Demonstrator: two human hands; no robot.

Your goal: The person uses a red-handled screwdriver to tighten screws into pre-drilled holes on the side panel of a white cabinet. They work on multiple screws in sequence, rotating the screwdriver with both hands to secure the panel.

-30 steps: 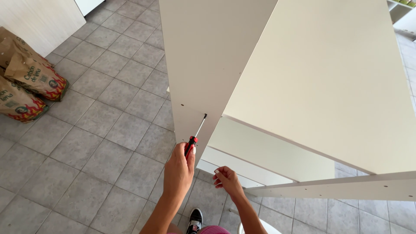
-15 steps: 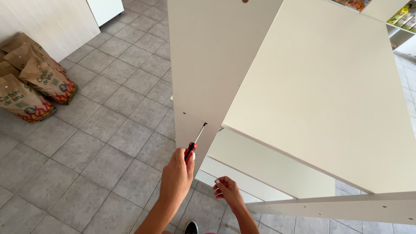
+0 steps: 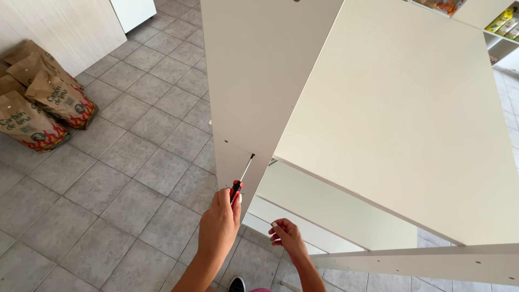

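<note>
My left hand [image 3: 219, 224] grips a screwdriver [image 3: 241, 178] with a red and black handle. Its thin shaft points up and right, and its tip rests on the upright white side panel [image 3: 259, 70] of a cabinet, near the panel's front edge. A small hole shows on that panel left of the tip. My right hand [image 3: 286, 235] hovers lower right, beside the panel's bottom corner, with fingers curled together and nothing visible in them. A large white board [image 3: 400, 119] joins the side panel at a right angle.
A white rail with small holes [image 3: 432, 265] crosses the lower right. Several brown paper sacks [image 3: 43, 108] lean against a pale wall [image 3: 59, 27] at the left. Grey floor tiles [image 3: 108, 194] lie below. Shelves with packaged goods [image 3: 500, 21] show at top right. My shoe [image 3: 236, 284] peeks in at the bottom.
The view has shifted, so the sacks now sit further into the picture. My left hand stays on the screwdriver against the panel. My right hand has barely moved.
</note>
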